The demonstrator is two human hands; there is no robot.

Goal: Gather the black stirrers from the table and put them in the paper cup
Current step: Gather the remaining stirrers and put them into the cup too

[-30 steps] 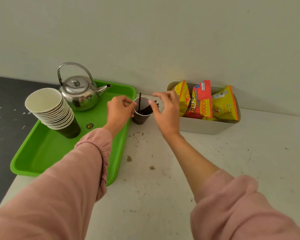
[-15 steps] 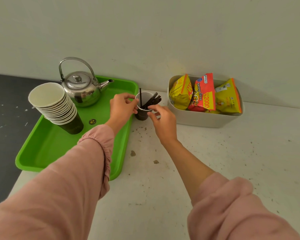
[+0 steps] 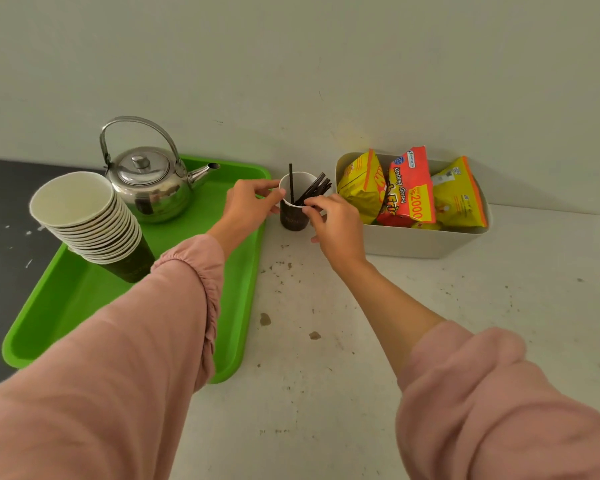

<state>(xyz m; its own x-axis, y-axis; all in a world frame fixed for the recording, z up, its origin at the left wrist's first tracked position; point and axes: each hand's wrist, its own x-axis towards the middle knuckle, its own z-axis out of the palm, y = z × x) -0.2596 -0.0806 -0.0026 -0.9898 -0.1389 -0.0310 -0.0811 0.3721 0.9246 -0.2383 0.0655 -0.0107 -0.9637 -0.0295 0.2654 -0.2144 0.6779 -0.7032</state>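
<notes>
So both hands at the cup. L hand (image 3: 248,206) curled round the left side of the paper cup (image 3: 294,216), thumb and fingertips touching its rim and wall. R hand (image 3: 338,223) on the cup's right side, thumb + index pinched at the rim where the black stirrers (image 3: 314,192) lean out; can't tell for sure if it pinches a stirrer or just the rim. Other R fingers loosely bent, near the cup wall.

Stirrers are in the cup: one stands nearly upright at the left, the rest bunched and tilted to the right, tips past the rim. Cup is dark outside, white inside, upright on the white table (image 3: 326,393), btw the two hands.

Just left of cup: green tray (image 3: 66,306), holding a steel kettle (image 3: 146,188) w/ spout pointing right and a stack of paper cups (image 3: 90,223), tilted left. Just right of R hand: white bin (image 3: 426,242) w/ yellow and red snack packets (image 3: 409,188) standing in it. Table has dark specks and stains. Pink sleeves (image 3: 146,341) on both arms, R one pushed up the forearm.
</notes>
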